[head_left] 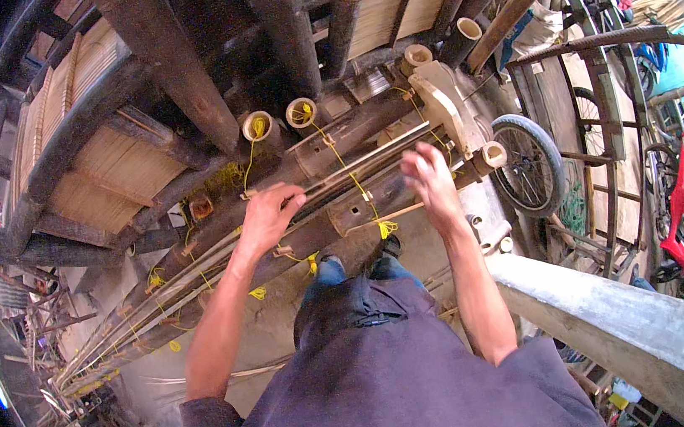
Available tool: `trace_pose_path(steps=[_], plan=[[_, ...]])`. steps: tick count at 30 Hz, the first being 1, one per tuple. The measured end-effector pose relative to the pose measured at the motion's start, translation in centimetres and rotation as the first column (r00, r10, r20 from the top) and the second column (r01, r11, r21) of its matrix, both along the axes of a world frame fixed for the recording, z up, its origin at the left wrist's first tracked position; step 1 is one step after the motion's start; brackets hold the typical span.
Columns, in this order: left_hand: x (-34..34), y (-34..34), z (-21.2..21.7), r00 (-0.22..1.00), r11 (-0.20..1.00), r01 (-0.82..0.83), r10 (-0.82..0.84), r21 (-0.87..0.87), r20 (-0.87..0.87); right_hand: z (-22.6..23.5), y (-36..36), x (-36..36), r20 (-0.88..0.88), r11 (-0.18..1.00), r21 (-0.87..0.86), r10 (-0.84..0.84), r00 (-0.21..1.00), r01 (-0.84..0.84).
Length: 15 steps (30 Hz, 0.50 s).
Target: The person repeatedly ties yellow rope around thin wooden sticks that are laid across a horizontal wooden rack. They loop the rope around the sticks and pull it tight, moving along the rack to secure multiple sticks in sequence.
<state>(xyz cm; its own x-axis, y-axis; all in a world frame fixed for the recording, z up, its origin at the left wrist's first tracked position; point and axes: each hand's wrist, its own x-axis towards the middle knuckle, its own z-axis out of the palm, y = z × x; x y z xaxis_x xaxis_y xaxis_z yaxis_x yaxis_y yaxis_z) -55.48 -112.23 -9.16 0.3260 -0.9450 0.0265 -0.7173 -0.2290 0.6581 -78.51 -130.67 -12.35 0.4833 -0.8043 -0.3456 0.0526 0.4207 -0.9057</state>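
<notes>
Left fingers (287, 193), right fingers (426, 163) perhaps at strips (374, 158)

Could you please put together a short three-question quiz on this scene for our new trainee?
1. Short answer: Which of the person's hands is nearer the spoked bicycle wheel?

2. Multiple choice: What colour is the cord tied across the dark bamboo poles?
A) Red
B) Yellow
C) Blue

3. True or false: The person is wearing gloves on both hands.

Key:
1. The right hand.
2. B.
3. False; the left hand and the right hand are both bare.
</notes>
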Motion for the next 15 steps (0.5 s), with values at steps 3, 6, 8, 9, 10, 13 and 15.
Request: trace_pose_path(steps=[3, 6, 8, 9, 10, 13, 15], plan=[[-1.8, -2.5, -1.6, 0.998, 0.999, -0.037, 0.037, -0.005, 0.047, -7.2, 2.8, -9.7, -0.231, 0.949, 0.032, 0.311, 0.922, -0.313], [-2.7, -4.6, -2.4, 0.995, 0.999, -0.022, 0.019, 0.028, 0.101, -11.3, 7.0, -13.0, -0.393, 0.827, -0.022, 0.509, 0.765, -0.562], [-3.0, -3.6, -3.0, 0.992, 0.996, -0.039, 0.028, 0.085, 0.124, -7.3, 8.6, -9.1, -0.058, 0.884, 0.027, 0.468, 0.882, -0.467], [-3.2, -3.4, -3.1, 0.993, 0.997, -0.038, 0.03, 0.074, 0.112, -4.9, 8.9, -6.4, 0.123, 0.924, 0.096, 0.359, 0.925, -0.371], [-3.4, -3.4, -3.0, 0.994, 0.997, -0.047, 0.041, 0.054, 0.105, -1.8, 8.6, -3.5, 0.14, 0.936, 0.16, 0.294, 0.946, -0.314], [-4.4, -4.6, -2.1, 0.981, 0.991, -0.086, 0.066, 0.1, 0.185, -3.1, 5.2, -1.7, -0.074, 0.815, 0.219, 0.562, 0.824, -0.536], [-4.7, -4.3, -3.6, 0.96, 0.982, -0.141, 0.105, 0.125, 0.259, -3.4, 2.9, -4.0, -0.21, 0.592, -0.12, 0.77, 0.603, -0.797]])
